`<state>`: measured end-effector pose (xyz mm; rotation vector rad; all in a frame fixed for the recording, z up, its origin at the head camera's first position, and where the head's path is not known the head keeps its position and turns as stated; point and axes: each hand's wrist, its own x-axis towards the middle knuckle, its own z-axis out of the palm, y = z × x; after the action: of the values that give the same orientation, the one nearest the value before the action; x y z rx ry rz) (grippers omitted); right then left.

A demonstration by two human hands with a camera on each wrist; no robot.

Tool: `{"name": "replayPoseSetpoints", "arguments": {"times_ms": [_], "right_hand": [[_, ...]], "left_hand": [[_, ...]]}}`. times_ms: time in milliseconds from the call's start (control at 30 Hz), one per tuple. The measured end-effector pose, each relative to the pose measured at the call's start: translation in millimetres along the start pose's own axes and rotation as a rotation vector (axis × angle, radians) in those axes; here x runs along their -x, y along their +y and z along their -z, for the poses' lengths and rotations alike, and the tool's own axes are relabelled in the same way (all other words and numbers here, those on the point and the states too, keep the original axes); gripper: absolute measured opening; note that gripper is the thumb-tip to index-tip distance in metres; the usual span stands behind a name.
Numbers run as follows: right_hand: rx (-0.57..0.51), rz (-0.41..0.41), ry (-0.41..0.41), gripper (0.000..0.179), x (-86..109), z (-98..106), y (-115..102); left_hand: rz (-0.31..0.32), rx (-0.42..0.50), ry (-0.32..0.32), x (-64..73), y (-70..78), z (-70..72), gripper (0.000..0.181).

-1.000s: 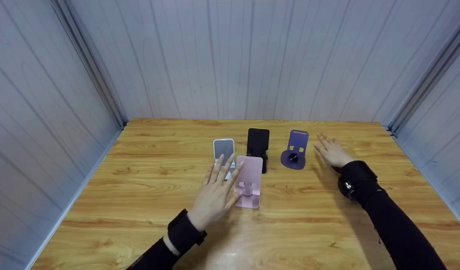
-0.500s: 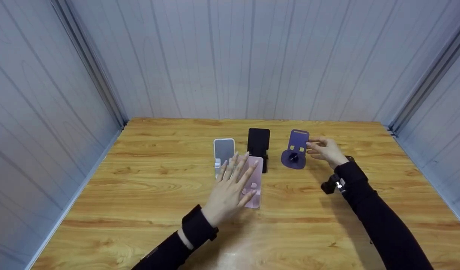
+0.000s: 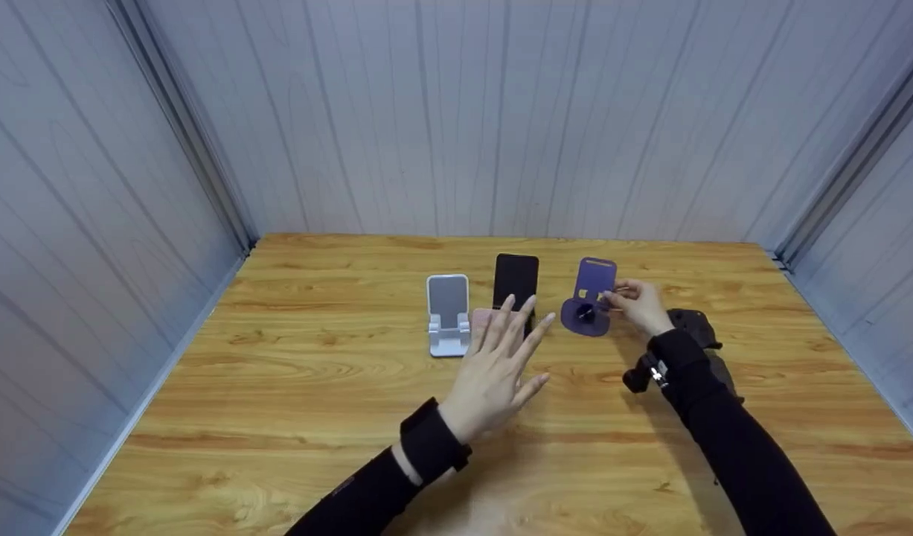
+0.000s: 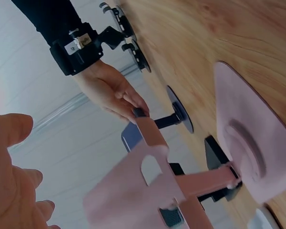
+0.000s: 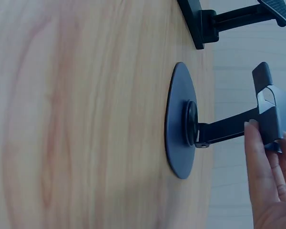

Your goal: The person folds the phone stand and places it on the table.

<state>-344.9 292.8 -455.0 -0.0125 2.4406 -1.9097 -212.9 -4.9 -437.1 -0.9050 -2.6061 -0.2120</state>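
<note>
The right hand (image 3: 642,309) has gone from fingers loosely held out beside the purple, flat-plated, metal-looking phone stand (image 3: 596,278) to a pinch low on its right edge, by the cradle lip (image 5: 274,126), its fingers curled around it. That suggests this stand is the one being handled, now lightly controlled, though it has barely moved. The left hand (image 3: 492,381) has drifted to the right; its fingers are straight and spread, it holds nothing, and it now hides most of the pale pink, flat-plated phone stand (image 4: 205,183) on the near side.

The purple stand is upright on the brown wood-grain table (image 3: 277,402), right of the black, rectangular phone stand (image 3: 516,279). Its rounded disc base (image 5: 175,129) lies flat, a narrow support (image 5: 229,125) rises from it, and the plate has a slot near the top and two cutouts lower down. Farther left is the white-framed, grey-padded phone stand (image 3: 449,298). Dark items (image 3: 694,326) near the right hand are too hidden to identify
</note>
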Motion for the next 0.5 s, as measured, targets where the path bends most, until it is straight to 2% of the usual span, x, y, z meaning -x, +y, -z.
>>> {"name": "replayPoseSetpoints", "arguments": {"times_ms": [167, 300, 400, 500], "right_hand": [[0.008, -0.005, 0.026, 0.019, 1.0, -1, 2], [0.012, 0.013, 0.021, 0.018, 5.3, -1, 1], [-0.004, 0.045, 0.025, 0.019, 9.8, 0, -2], [-0.063, 0.067, 0.031, 0.017, 15.3, 2, -7]], "left_hand": [[0.012, 0.023, -0.054, -8.7, 13.6, -2.4, 0.073], [-0.023, 0.034, -0.053, -14.8, 24.2, -7.1, 0.073], [-0.059, 0.081, -0.054, -18.0, 30.3, -9.6, 0.073], [-0.067, 0.169, -0.094, -19.2, 33.9, -11.7, 0.073]]}}
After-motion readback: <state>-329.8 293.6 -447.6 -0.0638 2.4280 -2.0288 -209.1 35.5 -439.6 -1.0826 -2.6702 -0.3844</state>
